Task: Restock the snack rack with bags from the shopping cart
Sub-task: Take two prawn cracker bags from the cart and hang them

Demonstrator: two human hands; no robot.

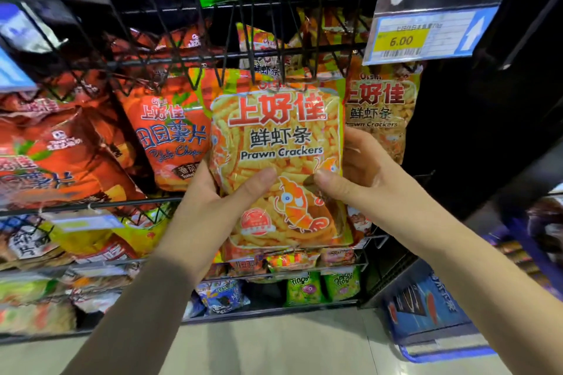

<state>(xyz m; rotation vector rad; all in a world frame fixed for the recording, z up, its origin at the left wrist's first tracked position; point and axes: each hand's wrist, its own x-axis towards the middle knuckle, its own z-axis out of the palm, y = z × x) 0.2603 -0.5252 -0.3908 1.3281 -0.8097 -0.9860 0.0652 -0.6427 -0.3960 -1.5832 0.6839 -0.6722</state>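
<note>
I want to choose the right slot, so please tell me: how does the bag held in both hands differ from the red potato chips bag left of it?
The prawn crackers bag is yellow-orange with a prawn drawing; the potato chips bag is red. The left hand and right hand grip the prawn crackers bag; the potato chips bag sits in the rack, tilted. Both carry the same three brand characters.

We hold both arms stretched forward, forearms converging. Our left hand and right hand grip the bag by opposite sides, thumbs on its front, fingers behind.
</note>
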